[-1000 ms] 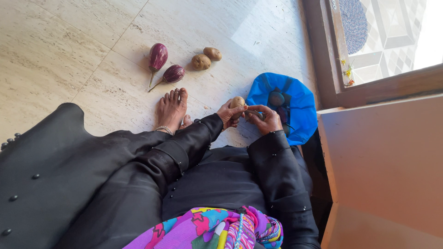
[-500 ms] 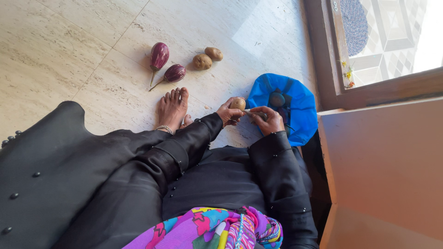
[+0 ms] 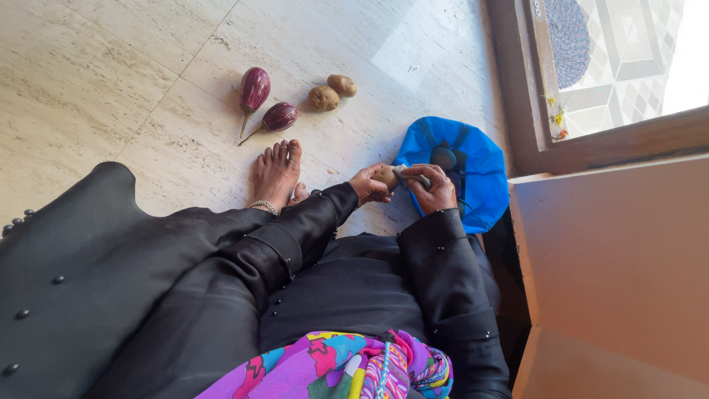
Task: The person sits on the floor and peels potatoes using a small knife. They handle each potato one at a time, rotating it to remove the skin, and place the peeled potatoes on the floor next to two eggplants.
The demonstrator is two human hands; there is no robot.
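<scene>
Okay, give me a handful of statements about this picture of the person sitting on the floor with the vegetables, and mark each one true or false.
1. The left hand holds a potato. True.
2. Three aubergines lie on the floor. False: there are two purple ones, side by side.
3. The right hand holds a small tool against the held potato. True, though the tool is too small to name for sure.
4. The blue bag lies beside the aubergines. False: it lies under the right hand, near the wooden door frame.
5. Two loose potatoes lie to the right of the aubergines. True.
</scene>
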